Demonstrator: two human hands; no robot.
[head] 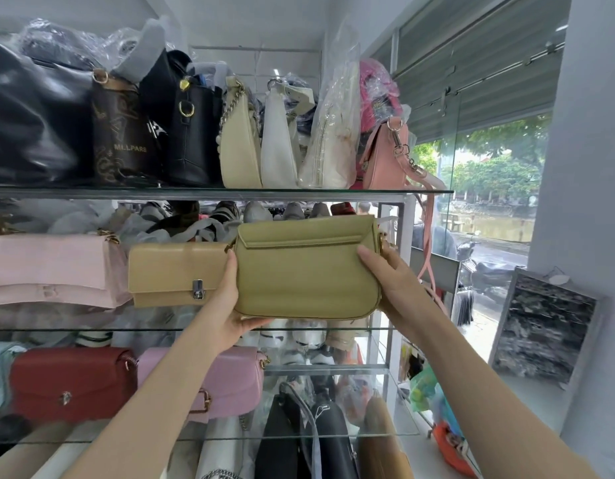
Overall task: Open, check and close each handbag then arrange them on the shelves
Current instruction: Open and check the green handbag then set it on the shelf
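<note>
between left hand (230, 305) and right hand (392, 288), olive handbag (306, 274) held.

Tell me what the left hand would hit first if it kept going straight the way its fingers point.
The left hand points up along the left end of the olive handbag it holds. Going on, it would likely meet the crumpled wrapping behind the tan clasp bag, then the upper glass shelf; depth is unclear.
</note>
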